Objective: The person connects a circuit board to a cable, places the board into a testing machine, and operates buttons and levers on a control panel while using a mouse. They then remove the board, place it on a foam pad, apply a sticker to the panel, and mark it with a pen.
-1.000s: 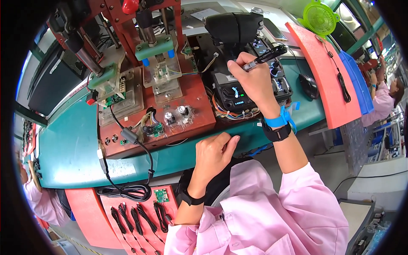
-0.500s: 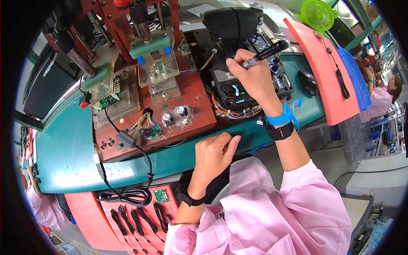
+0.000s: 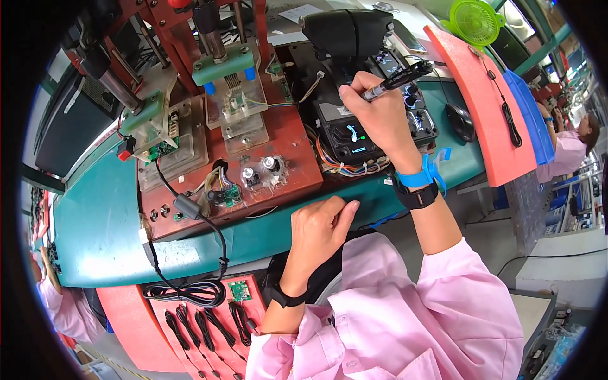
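My right hand (image 3: 381, 123) grips a dark marker pen (image 3: 400, 81), its back end pointing up and to the right. Below that hand is a black control unit (image 3: 345, 140) with lit dials and a small glowing display. A broad black handle (image 3: 345, 35) rises from the unit's far part. Whether the pen's tip touches anything is hidden by my fingers. At the front edge of the green table, my left hand (image 3: 316, 228) rests with fingers curled in and thumb out, nothing showing in it.
A red test fixture (image 3: 285, 149) with clamps and circuit boards stands left of the unit. Coiled black cables (image 3: 202, 329) lie on pink foam at lower left. A black mouse (image 3: 460, 122), another pink foam sheet (image 3: 506, 155) and a green fan (image 3: 474, 23) are at right.
My right hand and the marker pen have shifted very slightly to the right. My left hand stays where it was.
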Demonstrator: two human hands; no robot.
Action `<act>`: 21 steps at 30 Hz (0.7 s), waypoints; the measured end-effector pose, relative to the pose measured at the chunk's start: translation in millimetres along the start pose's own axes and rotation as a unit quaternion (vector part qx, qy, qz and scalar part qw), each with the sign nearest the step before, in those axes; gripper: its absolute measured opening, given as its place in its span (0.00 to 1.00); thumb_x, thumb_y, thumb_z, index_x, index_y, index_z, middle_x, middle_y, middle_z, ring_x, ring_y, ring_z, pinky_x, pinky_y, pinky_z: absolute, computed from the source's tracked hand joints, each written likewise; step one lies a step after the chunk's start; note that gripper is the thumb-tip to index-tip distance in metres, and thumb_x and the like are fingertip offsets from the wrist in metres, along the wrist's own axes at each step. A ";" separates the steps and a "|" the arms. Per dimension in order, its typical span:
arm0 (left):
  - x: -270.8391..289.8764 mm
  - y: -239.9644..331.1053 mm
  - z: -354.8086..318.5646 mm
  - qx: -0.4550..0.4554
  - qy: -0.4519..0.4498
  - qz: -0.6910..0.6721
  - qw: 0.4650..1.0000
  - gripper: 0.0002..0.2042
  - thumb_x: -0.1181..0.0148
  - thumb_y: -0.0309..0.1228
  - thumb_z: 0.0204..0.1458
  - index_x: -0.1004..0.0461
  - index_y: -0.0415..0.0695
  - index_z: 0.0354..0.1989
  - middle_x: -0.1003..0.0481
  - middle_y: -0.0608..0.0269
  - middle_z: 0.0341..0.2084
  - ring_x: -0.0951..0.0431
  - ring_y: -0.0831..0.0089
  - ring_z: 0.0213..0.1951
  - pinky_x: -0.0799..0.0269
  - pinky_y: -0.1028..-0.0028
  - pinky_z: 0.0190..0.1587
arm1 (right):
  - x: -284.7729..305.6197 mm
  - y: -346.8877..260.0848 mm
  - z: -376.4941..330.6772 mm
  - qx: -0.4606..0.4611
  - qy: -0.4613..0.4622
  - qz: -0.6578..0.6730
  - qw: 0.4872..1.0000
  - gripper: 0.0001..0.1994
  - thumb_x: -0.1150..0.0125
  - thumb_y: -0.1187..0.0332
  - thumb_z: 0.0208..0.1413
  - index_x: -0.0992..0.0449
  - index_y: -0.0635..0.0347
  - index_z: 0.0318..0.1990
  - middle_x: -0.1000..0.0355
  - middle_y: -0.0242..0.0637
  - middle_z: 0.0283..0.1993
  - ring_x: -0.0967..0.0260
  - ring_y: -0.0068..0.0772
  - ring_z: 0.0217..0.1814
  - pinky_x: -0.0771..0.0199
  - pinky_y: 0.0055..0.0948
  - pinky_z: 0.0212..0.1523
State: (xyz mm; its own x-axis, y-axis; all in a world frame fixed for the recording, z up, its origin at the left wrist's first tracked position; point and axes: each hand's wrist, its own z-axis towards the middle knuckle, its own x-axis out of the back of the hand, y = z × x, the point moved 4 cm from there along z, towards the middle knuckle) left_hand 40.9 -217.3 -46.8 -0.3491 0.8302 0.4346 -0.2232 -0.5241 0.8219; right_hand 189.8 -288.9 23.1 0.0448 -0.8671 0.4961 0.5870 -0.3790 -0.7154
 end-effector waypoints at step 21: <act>0.1 0.7 -0.7 -0.001 0.001 -0.004 1.000 0.12 0.43 0.29 0.46 0.33 0.36 0.16 0.38 0.57 0.07 0.42 0.67 0.10 0.46 0.74 0.15 | 1.7 -0.8 -1.4 0.014 0.013 -0.020 1.000 0.13 0.46 0.70 0.46 0.41 0.65 0.17 0.48 0.29 0.13 0.54 0.18 0.17 0.52 0.24 0.18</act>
State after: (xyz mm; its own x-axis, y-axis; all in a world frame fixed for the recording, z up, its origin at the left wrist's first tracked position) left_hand 40.0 -217.7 -46.4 -0.3499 0.8337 0.4272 -0.2278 -0.5180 0.8245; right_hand 188.3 -290.5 23.8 -0.0002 -0.8600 0.5103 0.6099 -0.4045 -0.6814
